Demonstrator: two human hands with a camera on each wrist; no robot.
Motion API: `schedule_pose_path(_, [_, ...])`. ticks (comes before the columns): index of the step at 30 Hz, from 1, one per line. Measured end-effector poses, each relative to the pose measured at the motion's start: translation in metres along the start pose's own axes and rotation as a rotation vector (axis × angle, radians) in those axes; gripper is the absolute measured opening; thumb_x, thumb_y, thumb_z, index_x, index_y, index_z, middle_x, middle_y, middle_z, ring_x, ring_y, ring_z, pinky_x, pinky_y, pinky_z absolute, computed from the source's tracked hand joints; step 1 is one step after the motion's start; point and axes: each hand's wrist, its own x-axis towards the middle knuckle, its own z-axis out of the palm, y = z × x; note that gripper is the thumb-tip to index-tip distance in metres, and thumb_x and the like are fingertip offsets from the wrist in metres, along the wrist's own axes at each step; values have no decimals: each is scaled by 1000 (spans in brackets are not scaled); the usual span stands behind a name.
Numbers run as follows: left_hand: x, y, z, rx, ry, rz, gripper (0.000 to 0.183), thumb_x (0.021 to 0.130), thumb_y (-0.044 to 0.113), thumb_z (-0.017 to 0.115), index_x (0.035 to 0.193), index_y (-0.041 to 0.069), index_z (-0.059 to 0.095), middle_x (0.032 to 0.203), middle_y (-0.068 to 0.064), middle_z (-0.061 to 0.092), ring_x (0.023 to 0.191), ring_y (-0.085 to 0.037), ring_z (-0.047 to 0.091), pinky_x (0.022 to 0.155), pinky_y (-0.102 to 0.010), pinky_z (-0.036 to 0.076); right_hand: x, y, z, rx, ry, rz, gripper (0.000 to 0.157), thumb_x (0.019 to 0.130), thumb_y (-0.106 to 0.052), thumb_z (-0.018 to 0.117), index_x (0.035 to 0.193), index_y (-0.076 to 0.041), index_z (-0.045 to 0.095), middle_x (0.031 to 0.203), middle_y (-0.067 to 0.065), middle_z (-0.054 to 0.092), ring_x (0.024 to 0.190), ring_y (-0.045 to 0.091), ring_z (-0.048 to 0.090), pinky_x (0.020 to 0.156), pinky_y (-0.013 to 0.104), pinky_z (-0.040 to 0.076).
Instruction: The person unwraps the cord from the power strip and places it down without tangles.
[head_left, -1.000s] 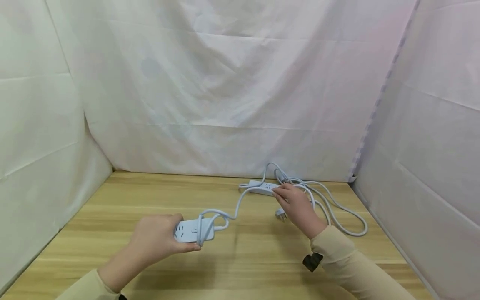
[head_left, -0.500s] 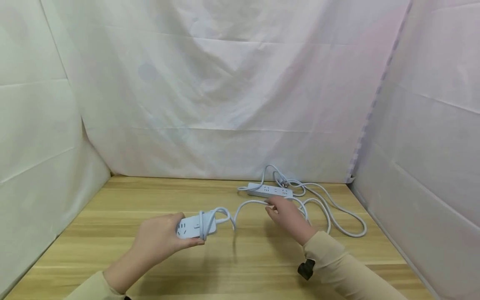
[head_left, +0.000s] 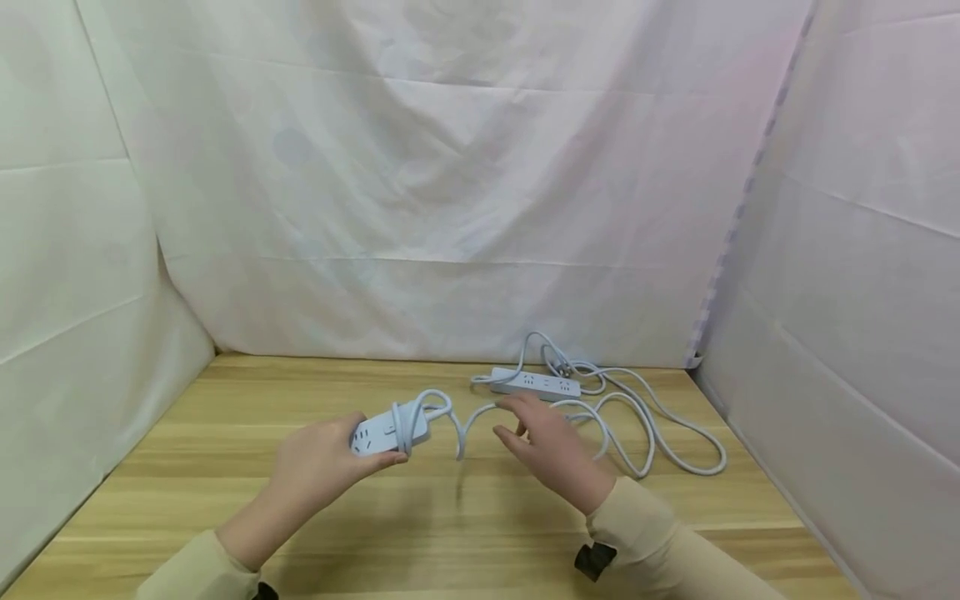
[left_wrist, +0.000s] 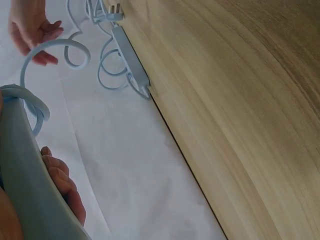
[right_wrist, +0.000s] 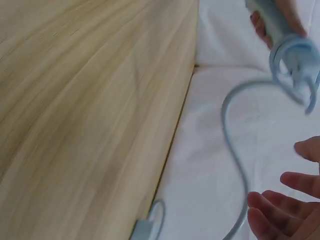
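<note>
My left hand grips a white power strip above the table, and its fingers curl under the strip in the left wrist view. Part of the cord is wound round the strip's right end. From there the loose cord runs across to my right hand. Thumb and fingers of that hand stand apart; in the right wrist view the cord passes beside the fingertips, not pinched. Whether they touch it, I cannot tell.
A second white power strip lies at the back of the wooden table. Near it is a plug with metal prongs. Loops of white cord spread over the right side. White cloth hangs behind and at both sides.
My right hand has moved left and nearer, and its fingers have spread off the cord. The left hand has tilted the strip, its right end now higher. The cord between the hands hangs slacker.
</note>
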Motion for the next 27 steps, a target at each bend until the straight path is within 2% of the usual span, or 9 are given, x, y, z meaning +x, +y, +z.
schedule_pose_path(3, [2,1,2,3,-1,-6,67,66,83,62,78,17,56,58,7,46,49,-12,41,42,-31,31,-2,-14,1,36,22,-64,40,97,-35,60,130,-11,60,122,0,61,74,3,55,62,25,47])
schedule_pose_path(7, [4,2,4,-8,0,-9,64,68,80,63,77,17,56,57,7,45,48,-12,41,42,-31,31,-1,-30,5,48,25,-102,43,96,-35,63,131,-10,59,118,0,64,68,1,52,59,23,45])
schedule_pose_path(12, [6,4,6,-23,16,15,61,69,77,66,80,18,58,57,8,45,48,-11,40,42,-30,31,5,-40,8,95,8,-61,44,96,-26,65,135,-7,56,115,0,65,61,1,48,55,23,44])
schedule_pose_path(16, [6,5,9,-43,49,46,61,69,77,65,87,18,64,58,10,47,48,-10,40,43,-29,32,9,-42,10,133,17,-77,35,96,-17,64,129,-8,61,107,0,66,58,1,47,53,22,44])
schedule_pose_path(19, [7,5,11,-70,61,55,61,71,76,65,97,20,66,61,10,51,49,-10,41,44,-29,32,10,-43,13,203,-6,-69,29,96,-9,62,125,-6,62,104,3,67,55,1,51,51,21,46])
schedule_pose_path(23, [7,5,13,-91,64,64,57,75,69,67,101,19,65,63,10,51,51,-10,42,45,-29,32,10,-43,16,325,-75,8,30,98,-2,56,128,-3,57,104,6,66,53,4,57,51,22,50])
schedule_pose_path(27, [7,6,13,-111,55,54,53,79,62,69,100,14,64,64,9,49,52,-11,43,46,-30,34,8,-42,17,384,-105,59,29,99,1,51,127,-1,54,105,6,65,58,6,60,56,24,53])
